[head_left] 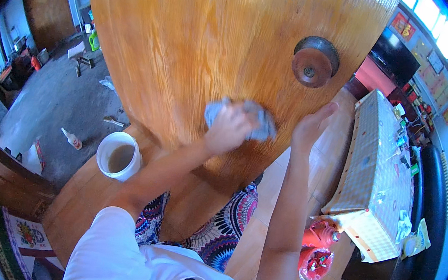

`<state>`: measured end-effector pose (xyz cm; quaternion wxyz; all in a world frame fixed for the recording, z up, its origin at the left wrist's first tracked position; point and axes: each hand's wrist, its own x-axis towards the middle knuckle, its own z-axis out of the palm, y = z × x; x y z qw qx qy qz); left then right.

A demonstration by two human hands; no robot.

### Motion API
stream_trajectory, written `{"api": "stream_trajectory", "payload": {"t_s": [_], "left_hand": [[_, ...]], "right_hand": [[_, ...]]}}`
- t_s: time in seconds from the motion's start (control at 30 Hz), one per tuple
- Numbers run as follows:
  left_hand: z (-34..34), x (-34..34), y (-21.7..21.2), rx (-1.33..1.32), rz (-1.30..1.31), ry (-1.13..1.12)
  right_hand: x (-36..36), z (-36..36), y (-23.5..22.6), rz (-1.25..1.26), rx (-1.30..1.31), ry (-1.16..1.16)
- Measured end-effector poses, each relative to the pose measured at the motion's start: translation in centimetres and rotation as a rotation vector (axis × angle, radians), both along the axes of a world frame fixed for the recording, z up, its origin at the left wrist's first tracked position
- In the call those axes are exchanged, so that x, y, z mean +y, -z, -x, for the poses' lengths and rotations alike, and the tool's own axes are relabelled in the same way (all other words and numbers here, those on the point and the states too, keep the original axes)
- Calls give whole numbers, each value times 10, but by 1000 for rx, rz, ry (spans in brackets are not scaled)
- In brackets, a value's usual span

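A varnished wooden door [202,43] stands upright in front of me, with a round dark knob [314,62] near its right edge. My left hand [231,125], somewhat blurred, is closed on a grey-blue cloth [263,123] and presses it against the lower part of the door. Below the knob, my right hand [310,129] is at the door's right edge, its fingers stretched out and holding nothing.
A white bucket [135,166] with murky water stands on the floor at the left. Beyond it lies a bottle [72,139] on grey floor. At the right are a cloth-covered table [361,172], a red jug [321,235] and a red lined bin [313,266].
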<state>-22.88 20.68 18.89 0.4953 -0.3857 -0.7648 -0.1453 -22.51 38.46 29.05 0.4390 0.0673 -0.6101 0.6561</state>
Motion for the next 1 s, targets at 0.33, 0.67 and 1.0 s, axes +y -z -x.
{"api": "stream_trajectory", "payload": {"t_s": [0.33,0.67,1.0], "left_hand": [[16,-15,-134,140,-468,-172],[-12,-44,12,-200,-244,-159],[27,-8,-225,325,-494,-103]], "right_hand": [[10,-2,12,-37,-181,-80],[4,5,14,55,-75,-23],[0,1,9,49,-42,-13]]}}
